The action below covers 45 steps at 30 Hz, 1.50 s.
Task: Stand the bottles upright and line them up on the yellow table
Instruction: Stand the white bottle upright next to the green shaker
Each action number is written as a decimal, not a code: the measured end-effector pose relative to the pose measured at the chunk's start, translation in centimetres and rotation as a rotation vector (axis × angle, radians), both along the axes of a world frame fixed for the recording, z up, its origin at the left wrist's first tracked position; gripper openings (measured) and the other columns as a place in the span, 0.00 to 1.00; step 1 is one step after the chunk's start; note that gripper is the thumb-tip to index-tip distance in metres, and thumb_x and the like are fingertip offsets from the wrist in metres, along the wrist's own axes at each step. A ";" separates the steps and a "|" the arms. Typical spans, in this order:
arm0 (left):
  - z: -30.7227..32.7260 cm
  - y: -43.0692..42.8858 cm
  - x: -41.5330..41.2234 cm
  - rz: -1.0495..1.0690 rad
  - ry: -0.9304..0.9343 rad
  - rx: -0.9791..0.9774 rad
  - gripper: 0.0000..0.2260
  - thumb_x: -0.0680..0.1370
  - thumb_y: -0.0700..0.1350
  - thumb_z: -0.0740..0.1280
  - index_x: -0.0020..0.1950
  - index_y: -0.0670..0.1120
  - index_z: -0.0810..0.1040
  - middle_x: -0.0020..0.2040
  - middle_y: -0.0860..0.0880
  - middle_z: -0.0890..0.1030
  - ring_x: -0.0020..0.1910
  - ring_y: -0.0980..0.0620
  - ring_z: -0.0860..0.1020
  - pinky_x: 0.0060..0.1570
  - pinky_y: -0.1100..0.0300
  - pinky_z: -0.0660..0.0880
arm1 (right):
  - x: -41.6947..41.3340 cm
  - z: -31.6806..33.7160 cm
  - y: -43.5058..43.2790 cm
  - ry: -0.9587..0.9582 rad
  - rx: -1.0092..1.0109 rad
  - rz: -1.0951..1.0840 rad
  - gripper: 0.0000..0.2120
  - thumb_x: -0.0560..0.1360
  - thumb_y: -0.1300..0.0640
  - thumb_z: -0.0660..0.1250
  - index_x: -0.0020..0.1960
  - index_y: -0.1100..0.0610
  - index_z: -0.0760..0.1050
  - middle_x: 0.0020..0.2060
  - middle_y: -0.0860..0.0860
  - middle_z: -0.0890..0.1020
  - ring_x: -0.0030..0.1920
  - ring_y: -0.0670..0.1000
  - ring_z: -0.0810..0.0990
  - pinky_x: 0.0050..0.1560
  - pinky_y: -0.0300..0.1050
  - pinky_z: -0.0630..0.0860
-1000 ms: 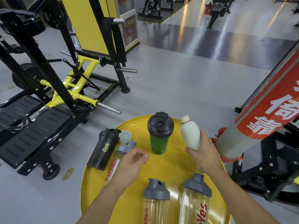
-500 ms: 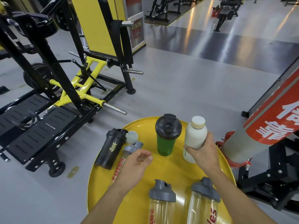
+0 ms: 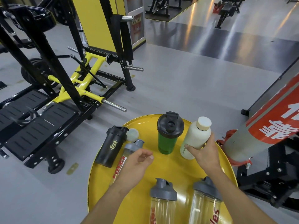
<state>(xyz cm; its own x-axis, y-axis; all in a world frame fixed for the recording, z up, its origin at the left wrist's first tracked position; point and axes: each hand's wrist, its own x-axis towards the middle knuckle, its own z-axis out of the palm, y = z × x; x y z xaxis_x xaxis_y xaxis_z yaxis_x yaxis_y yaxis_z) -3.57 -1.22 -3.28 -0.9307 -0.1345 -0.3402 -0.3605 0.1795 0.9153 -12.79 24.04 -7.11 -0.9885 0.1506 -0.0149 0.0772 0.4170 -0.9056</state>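
Note:
My right hand grips a cream bottle that stands upright on the round yellow table, just right of an upright green shaker with a black lid. My left hand hovers, fingers loosely curled and holding nothing, over a clear grey-lidded bottle with red lettering that lies on its side. A black shaker stands at the table's left edge, leaning out in this wide-angle view. Two clear grey-lidded shakers stand upright at the near edge.
A small pale round lid lies behind the black shaker. A black and yellow gym machine with steel pegs stands to the left on the grey floor. A grey and red padded post leans close to the table's right side.
My right hand has tipped the cream bottle from a slant to upright and set its base on the table beside the green shaker. My left hand has stayed about where it was.

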 end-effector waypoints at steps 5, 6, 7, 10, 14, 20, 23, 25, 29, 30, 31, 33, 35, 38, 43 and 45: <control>-0.1 0.0 -0.1 -0.014 -0.011 -0.011 0.04 0.79 0.49 0.69 0.52 0.54 0.82 0.53 0.57 0.84 0.57 0.59 0.80 0.59 0.60 0.75 | 0.0 0.1 0.0 0.004 -0.004 0.016 0.44 0.64 0.57 0.84 0.72 0.50 0.63 0.62 0.46 0.75 0.59 0.50 0.74 0.55 0.48 0.75; -0.2 0.0 -0.1 -0.013 -0.016 -0.007 0.04 0.79 0.49 0.69 0.52 0.54 0.82 0.52 0.57 0.84 0.57 0.59 0.80 0.60 0.60 0.75 | 0.0 0.1 0.0 0.007 -0.005 0.017 0.43 0.64 0.57 0.84 0.72 0.50 0.63 0.61 0.46 0.75 0.59 0.50 0.74 0.55 0.48 0.74; -0.2 0.0 -0.1 -0.011 -0.020 -0.003 0.04 0.79 0.48 0.69 0.52 0.54 0.82 0.52 0.57 0.84 0.57 0.59 0.80 0.60 0.59 0.75 | 0.0 0.1 0.0 0.009 -0.005 0.017 0.43 0.64 0.57 0.84 0.72 0.51 0.63 0.61 0.46 0.75 0.59 0.50 0.74 0.55 0.48 0.75; -0.3 0.0 0.0 -0.010 -0.029 0.003 0.04 0.79 0.48 0.69 0.53 0.53 0.82 0.52 0.56 0.84 0.57 0.57 0.79 0.60 0.59 0.75 | -0.1 0.1 -0.1 0.011 -0.001 0.024 0.42 0.64 0.57 0.84 0.70 0.51 0.64 0.60 0.47 0.75 0.59 0.51 0.74 0.55 0.49 0.75; -0.4 0.0 -0.1 -0.009 -0.041 0.003 0.04 0.79 0.49 0.69 0.53 0.53 0.82 0.53 0.56 0.84 0.57 0.57 0.79 0.60 0.58 0.75 | -0.3 0.0 -0.3 0.018 0.001 0.041 0.41 0.64 0.56 0.84 0.69 0.49 0.64 0.61 0.47 0.76 0.59 0.52 0.76 0.53 0.48 0.76; -0.3 0.0 -0.2 -0.006 -0.050 0.015 0.04 0.80 0.49 0.69 0.53 0.53 0.82 0.53 0.56 0.84 0.57 0.58 0.79 0.58 0.60 0.74 | -0.6 -0.2 -0.4 0.014 0.005 0.057 0.42 0.64 0.56 0.84 0.69 0.47 0.64 0.61 0.47 0.76 0.60 0.53 0.76 0.55 0.50 0.78; -0.4 0.1 -0.2 -0.005 -0.051 0.017 0.04 0.79 0.48 0.69 0.53 0.53 0.82 0.53 0.56 0.84 0.57 0.58 0.80 0.56 0.61 0.74 | -0.6 -0.4 -0.3 0.010 0.009 0.062 0.42 0.64 0.55 0.84 0.69 0.47 0.63 0.61 0.46 0.76 0.60 0.52 0.76 0.55 0.49 0.77; -0.4 0.2 -0.2 -0.007 -0.057 0.018 0.04 0.79 0.48 0.69 0.53 0.53 0.82 0.52 0.56 0.84 0.56 0.58 0.80 0.56 0.62 0.74 | -0.5 -0.5 -0.2 0.008 0.017 0.073 0.43 0.64 0.55 0.84 0.70 0.45 0.63 0.62 0.46 0.76 0.60 0.52 0.76 0.55 0.50 0.78; -0.3 0.3 -0.2 -0.005 -0.079 0.021 0.04 0.79 0.49 0.69 0.53 0.53 0.82 0.53 0.58 0.84 0.56 0.60 0.79 0.57 0.61 0.74 | -0.6 -0.7 0.0 0.006 0.019 0.097 0.43 0.64 0.56 0.83 0.70 0.42 0.62 0.62 0.44 0.76 0.61 0.52 0.77 0.56 0.51 0.79; -0.3 0.3 -0.2 -0.005 -0.081 0.023 0.04 0.79 0.49 0.69 0.53 0.53 0.82 0.53 0.58 0.84 0.56 0.60 0.79 0.57 0.62 0.74 | -0.7 -0.7 0.0 0.007 0.017 0.103 0.43 0.64 0.56 0.83 0.69 0.41 0.62 0.62 0.44 0.76 0.61 0.51 0.77 0.57 0.51 0.79; -0.3 0.3 -0.2 -0.005 -0.079 0.026 0.04 0.79 0.49 0.69 0.52 0.53 0.82 0.53 0.58 0.84 0.56 0.60 0.80 0.57 0.62 0.74 | -0.8 -0.6 -0.1 0.008 0.017 0.110 0.42 0.64 0.56 0.83 0.68 0.41 0.62 0.62 0.43 0.76 0.61 0.51 0.77 0.56 0.50 0.79; -0.3 0.3 -0.2 0.000 -0.079 0.030 0.04 0.79 0.49 0.69 0.52 0.53 0.82 0.53 0.57 0.84 0.56 0.59 0.80 0.58 0.61 0.75 | -1.1 -0.5 -0.2 0.006 0.012 0.120 0.42 0.64 0.56 0.83 0.68 0.41 0.63 0.62 0.44 0.76 0.61 0.51 0.76 0.56 0.47 0.77; -0.3 0.3 -0.1 0.005 -0.082 0.030 0.04 0.79 0.49 0.69 0.52 0.54 0.82 0.53 0.57 0.84 0.56 0.59 0.80 0.59 0.60 0.75 | -1.3 -0.6 -0.3 0.005 0.006 0.118 0.42 0.64 0.56 0.83 0.69 0.43 0.63 0.62 0.44 0.76 0.61 0.51 0.76 0.56 0.47 0.77; -0.4 0.1 0.1 0.009 -0.083 0.030 0.04 0.79 0.50 0.69 0.52 0.54 0.83 0.52 0.58 0.84 0.56 0.59 0.80 0.57 0.61 0.75 | -1.4 -0.7 -0.1 0.000 0.006 0.119 0.41 0.64 0.57 0.83 0.69 0.45 0.64 0.62 0.45 0.77 0.61 0.52 0.77 0.56 0.49 0.79; -0.4 -0.2 0.2 0.015 -0.076 0.037 0.04 0.79 0.50 0.69 0.52 0.54 0.83 0.53 0.58 0.84 0.56 0.59 0.80 0.53 0.63 0.73 | -1.3 -0.4 0.2 -0.014 0.055 0.140 0.42 0.64 0.56 0.83 0.70 0.46 0.63 0.60 0.46 0.77 0.59 0.51 0.77 0.53 0.45 0.76; -0.5 -0.3 0.3 0.016 -0.075 0.036 0.04 0.79 0.50 0.69 0.52 0.54 0.83 0.53 0.57 0.84 0.56 0.59 0.80 0.53 0.63 0.73 | -1.1 -0.4 0.1 -0.010 0.057 0.141 0.42 0.64 0.56 0.83 0.71 0.47 0.63 0.61 0.45 0.76 0.59 0.51 0.77 0.53 0.44 0.76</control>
